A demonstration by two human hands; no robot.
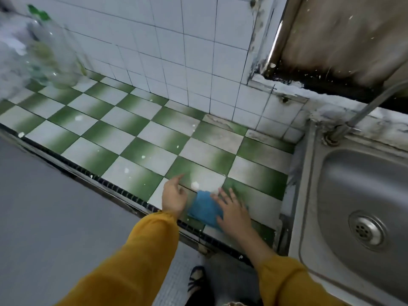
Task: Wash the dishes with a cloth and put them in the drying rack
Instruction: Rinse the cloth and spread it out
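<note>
A blue cloth [204, 208] lies folded on the green-and-white tiled counter [136, 138], near its front edge. My right hand [234, 210] rests flat on the cloth's right part with fingers spread and straight. Just left of the cloth, my left hand [174, 195] hovers over the tiles, fingers loosely curled and holding nothing. No dishes or drying rack show in the head view.
A steel sink [362, 195] with a round drain [367, 230] sits to the right, its tap pipe [353, 120] rising at the back. A blurred clear plastic bottle [50, 51] stands at the counter's far left. White tiled wall behind; grey floor below left.
</note>
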